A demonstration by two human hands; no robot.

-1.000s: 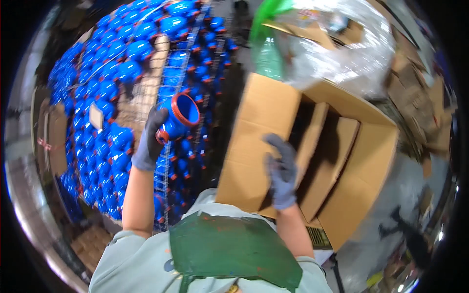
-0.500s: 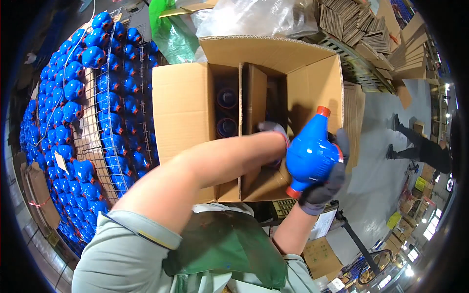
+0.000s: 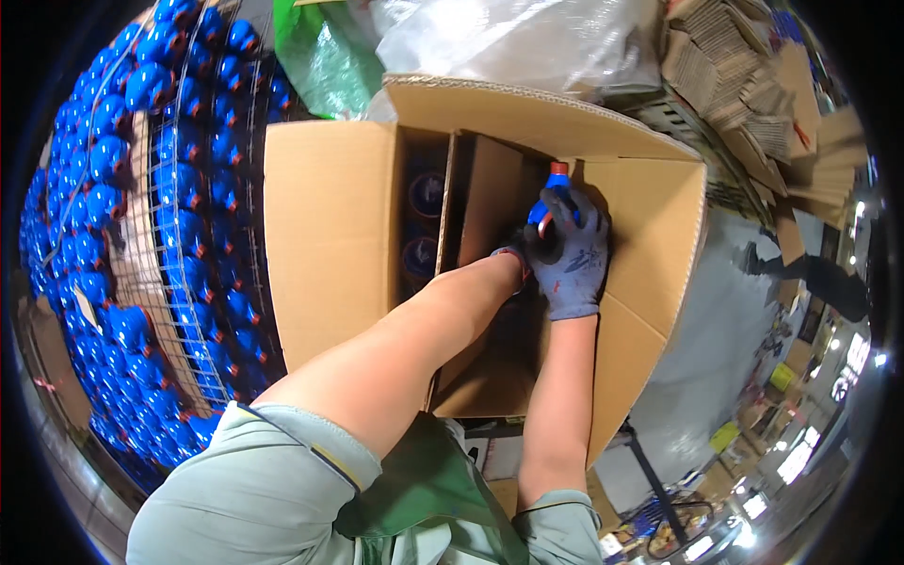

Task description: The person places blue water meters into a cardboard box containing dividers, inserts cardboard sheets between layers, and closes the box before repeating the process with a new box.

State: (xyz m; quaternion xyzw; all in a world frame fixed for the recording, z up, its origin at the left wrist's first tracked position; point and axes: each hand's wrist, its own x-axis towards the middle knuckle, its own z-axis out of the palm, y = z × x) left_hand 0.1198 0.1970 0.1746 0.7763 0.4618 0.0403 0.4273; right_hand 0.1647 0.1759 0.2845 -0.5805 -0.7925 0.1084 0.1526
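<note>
My right hand (image 3: 573, 268), in a grey work glove, is closed around a blue bulb-shaped part with red end caps (image 3: 557, 179). It has that part inside the right compartment of an open cardboard box (image 3: 650, 217), close to the far wall. My left hand (image 3: 520, 243) reaches into the same compartment, beside the right one. Its dark-gloved fingers are mostly hidden in shadow and behind the right hand. A cardboard divider (image 3: 485, 193) stands upright to their left. Beyond it, round dark ends of packed parts (image 3: 427, 195) show in the left compartment.
Many blue parts with red caps (image 3: 104, 160) are stacked in a wire cage (image 3: 174, 311) at the left. Clear plastic sheeting (image 3: 508, 42) and a green bag (image 3: 330, 66) lie behind the box. Folded cardboard pieces (image 3: 725, 75) pile up at the far right. Another person (image 3: 829, 282) is further right.
My right hand has carried the blue part from above the box's right side down into the right compartment. My left hand stays inside the box. The view has shifted closer over the box.
</note>
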